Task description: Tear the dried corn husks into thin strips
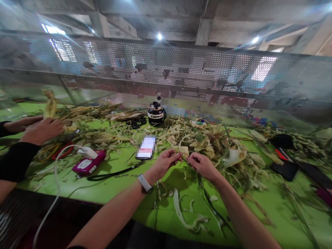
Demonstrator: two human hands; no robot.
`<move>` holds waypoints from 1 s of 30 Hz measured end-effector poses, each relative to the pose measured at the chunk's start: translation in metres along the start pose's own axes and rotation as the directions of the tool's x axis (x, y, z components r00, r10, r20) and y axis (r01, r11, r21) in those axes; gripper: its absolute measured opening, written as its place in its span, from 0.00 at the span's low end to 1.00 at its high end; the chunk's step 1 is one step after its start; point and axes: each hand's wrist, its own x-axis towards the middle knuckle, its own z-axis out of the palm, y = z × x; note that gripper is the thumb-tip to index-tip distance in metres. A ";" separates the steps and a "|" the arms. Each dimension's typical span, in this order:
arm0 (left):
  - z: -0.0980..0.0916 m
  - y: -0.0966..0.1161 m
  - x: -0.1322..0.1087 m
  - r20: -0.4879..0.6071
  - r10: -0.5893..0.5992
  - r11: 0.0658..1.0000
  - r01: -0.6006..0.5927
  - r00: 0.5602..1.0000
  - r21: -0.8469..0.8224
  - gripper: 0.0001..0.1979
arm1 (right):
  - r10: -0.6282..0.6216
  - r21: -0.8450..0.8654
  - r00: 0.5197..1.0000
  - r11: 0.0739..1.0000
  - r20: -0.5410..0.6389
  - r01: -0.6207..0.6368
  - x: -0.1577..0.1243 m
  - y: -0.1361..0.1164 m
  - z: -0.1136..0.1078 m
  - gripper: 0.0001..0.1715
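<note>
Pinching a pale husk strip [183,150] tight in the fingertips of left hand [166,162] and right hand [202,165], just over the green table [160,207], at the husk pile's edge (pretty near the phone [146,147]).

- The bright green desk [124,193] runs from left to right.
- Dry corn husks [207,145] lie heaped across its far half.
- 1 phone [146,147] lies flat near the middle, with a black strap [111,174] running left from its near end.
- 1 pink device [89,164] with a white cable [55,173] lies left of the phone.
- 1 black-and-white jug [156,114] stands upright at the back.
- Loose husk strips [181,211] lie near the front edge.
- 1 flat black case [284,170] lies at the right.
</note>
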 end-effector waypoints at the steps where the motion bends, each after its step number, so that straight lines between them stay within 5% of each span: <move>1: 0.000 0.001 0.000 -0.004 -0.003 1.000 0.003 1.000 -0.010 0.18 | 0.001 0.003 1.000 1.000 0.001 -0.001 0.000 0.000 -0.002 0.22; 6: -0.001 0.001 0.000 0.001 -0.014 0.995 0.014 1.000 -0.100 0.17 | -0.021 -0.011 1.000 1.000 -0.012 0.021 0.000 0.002 -0.009 0.21; 8: 0.000 -0.001 0.000 0.006 0.008 0.992 -0.007 1.000 -0.125 0.17 | -0.093 -0.125 0.989 0.989 -0.117 0.078 -0.001 0.002 -0.009 0.18; 11: 0.001 -0.004 0.001 -0.013 0.084 0.986 -0.085 0.996 -0.145 0.16 | -0.338 -0.416 0.839 0.897 -0.426 0.150 -0.006 -0.002 -0.004 0.11; 13: 0.002 -0.005 0.000 -0.019 0.127 0.981 -0.128 0.992 -0.143 0.16 | -0.459 -0.541 0.743 0.827 -0.487 0.157 -0.010 -0.006 0.004 0.09; 16: 0.006 -0.007 -0.001 -0.004 0.134 0.983 -0.134 0.991 -0.124 0.16 | -0.408 -0.516 0.873 0.826 -0.266 0.229 -0.012 -0.009 0.020 0.10; 19: 0.008 -0.009 -0.002 -0.004 0.113 0.983 -0.113 0.994 -0.147 0.17 | -0.229 -0.314 0.965 0.932 -0.128 0.180 -0.008 -0.003 0.035 0.11; 23: 0.008 -0.008 -0.002 -0.011 0.093 0.986 -0.094 0.996 -0.139 0.16 | -0.099 -0.028 0.993 0.995 -0.070 0.097 -0.002 0.006 0.039 0.13; 30: 0.003 0.002 -0.002 0.009 0.053 0.996 -0.052 0.999 -0.070 0.16 | -0.051 0.131 0.995 0.991 0.084 0.040 -0.004 -0.004 0.030 0.19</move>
